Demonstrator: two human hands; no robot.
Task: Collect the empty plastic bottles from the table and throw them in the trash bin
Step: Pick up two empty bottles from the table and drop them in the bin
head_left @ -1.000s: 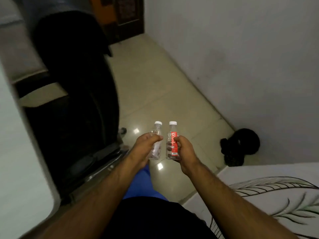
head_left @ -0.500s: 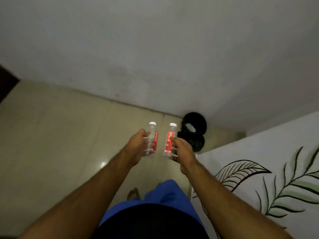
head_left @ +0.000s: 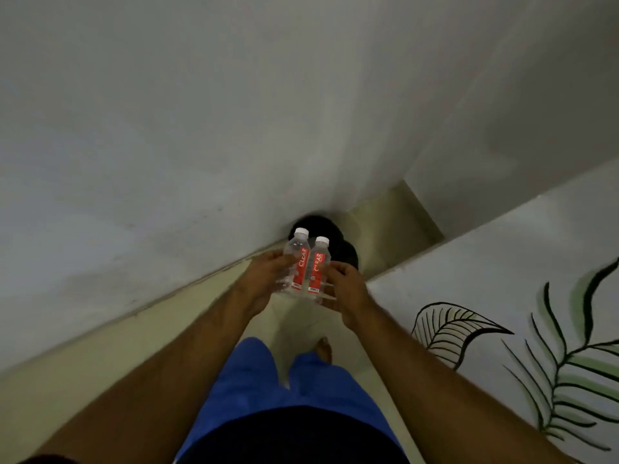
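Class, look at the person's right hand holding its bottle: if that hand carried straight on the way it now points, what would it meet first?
Most likely the black trash bin in the corner, directly beyond the right hand and its bottle. Nothing shows between them, though depth is unclear from one view.

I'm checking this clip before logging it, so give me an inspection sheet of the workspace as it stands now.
Surface: pale tiled floor; no table in view.
Job's things: two capped clear bottles, left bottle and right bottle, side by side; black trash bin just beyond, partly hidden.
Clutter: nothing seen.
Hands: left hand holds the left bottle, right hand the right.
Cables: nothing seen.
Surroundings: grey wall; white leaf-printed surface at right.
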